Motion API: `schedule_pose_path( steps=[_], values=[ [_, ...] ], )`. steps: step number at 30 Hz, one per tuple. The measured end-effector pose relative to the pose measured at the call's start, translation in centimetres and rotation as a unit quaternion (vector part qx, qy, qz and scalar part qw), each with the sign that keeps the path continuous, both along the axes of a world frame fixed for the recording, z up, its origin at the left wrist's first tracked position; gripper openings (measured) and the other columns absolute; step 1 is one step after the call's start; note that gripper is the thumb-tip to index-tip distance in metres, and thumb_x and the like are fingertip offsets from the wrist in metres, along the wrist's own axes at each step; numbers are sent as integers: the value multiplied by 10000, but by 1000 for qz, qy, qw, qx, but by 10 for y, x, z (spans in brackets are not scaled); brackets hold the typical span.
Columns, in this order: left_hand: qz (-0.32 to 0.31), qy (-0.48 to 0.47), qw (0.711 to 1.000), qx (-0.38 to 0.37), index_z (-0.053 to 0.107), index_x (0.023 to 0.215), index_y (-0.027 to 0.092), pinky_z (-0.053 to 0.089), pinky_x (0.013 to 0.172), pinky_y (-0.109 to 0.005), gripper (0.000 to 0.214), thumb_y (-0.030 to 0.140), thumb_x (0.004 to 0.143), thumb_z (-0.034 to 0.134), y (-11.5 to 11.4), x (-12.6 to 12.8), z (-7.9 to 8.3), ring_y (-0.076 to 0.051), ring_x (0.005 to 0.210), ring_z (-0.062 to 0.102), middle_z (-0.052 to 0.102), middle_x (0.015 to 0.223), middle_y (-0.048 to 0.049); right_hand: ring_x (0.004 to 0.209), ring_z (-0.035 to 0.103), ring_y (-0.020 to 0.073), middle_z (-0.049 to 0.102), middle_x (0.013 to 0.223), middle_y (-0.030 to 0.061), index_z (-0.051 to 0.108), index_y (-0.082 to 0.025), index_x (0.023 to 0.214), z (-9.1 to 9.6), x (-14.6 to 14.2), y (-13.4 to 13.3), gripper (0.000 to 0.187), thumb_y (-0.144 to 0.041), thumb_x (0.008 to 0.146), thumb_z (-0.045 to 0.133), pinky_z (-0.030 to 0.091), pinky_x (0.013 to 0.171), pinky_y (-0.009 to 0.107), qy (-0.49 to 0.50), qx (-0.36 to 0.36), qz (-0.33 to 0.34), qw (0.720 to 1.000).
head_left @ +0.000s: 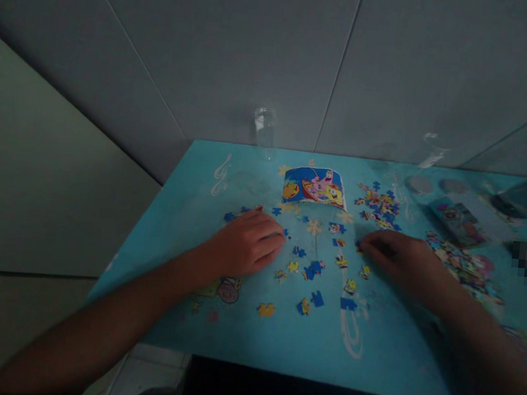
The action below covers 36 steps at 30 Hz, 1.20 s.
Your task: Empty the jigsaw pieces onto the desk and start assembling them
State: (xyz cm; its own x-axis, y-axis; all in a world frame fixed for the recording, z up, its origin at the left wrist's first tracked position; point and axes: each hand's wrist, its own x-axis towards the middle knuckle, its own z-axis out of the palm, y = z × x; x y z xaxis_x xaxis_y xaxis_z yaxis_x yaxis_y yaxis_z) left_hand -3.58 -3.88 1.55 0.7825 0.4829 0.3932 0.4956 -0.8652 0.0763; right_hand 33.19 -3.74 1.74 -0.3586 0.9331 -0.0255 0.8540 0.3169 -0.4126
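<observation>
My left hand (248,243) rests palm down on a light blue table (191,185), its fingers curled together over small puzzle pieces; what lies under them is hidden. My right hand (394,255) lies to the right, fingertips pinched at a small piece at the table's middle. Between and in front of the hands lie several loose blue and yellow jigsaw pieces (312,269). A colourful cartoon picture card (315,186) lies further back. A heap of pieces (379,206) sits behind my right hand.
A clear glass jar (264,130) stands at the back edge, another clear container (431,149) at the back right. Two round lids (419,184), a printed box (457,220) and a part-assembled puzzle patch (467,267) lie at the right. A grey tiled wall rises behind.
</observation>
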Motion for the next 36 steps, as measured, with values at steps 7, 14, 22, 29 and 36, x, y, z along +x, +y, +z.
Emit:
schedule_pose_path(
  steps=[7,14,22,29,36],
  values=[
    [-88,45,994,-36,647,1226,191,479,952,-417,267,191,976,552,-5,6,-3,-220,1060,621,683,1167,-80,824,690,215,720,1003,70,702,-226,1103,12,-25,-17,224,-336,993,541,563,732,344,71,52,42,995],
    [-21,-5,994,-112,653,1254,180,451,993,-472,404,409,921,644,-17,19,-7,-277,1124,574,650,1195,-112,965,656,240,660,1050,97,683,-246,1264,3,-67,-40,298,-310,994,573,556,883,416,86,49,160,982],
    [3,-26,993,-114,718,1050,195,447,960,-433,181,325,933,671,-22,26,-8,-238,1046,592,666,1112,-71,993,648,255,667,1029,91,707,-237,1177,3,-69,-39,238,-297,959,633,545,907,438,90,38,172,980],
    [0,-30,990,-138,711,1031,193,439,968,-433,155,315,945,670,-23,25,-11,-227,1044,594,674,1110,-59,1052,635,219,662,1111,59,680,-274,1194,16,-66,-41,281,-302,915,706,531,932,381,133,-58,245,959],
    [7,-135,969,-208,698,1054,187,497,929,-383,162,243,1003,555,-16,19,-5,-180,993,626,679,1056,-65,1033,653,223,689,1071,74,701,-247,1153,15,-53,-31,200,-271,976,611,547,924,384,130,-3,198,972]
  ],
)
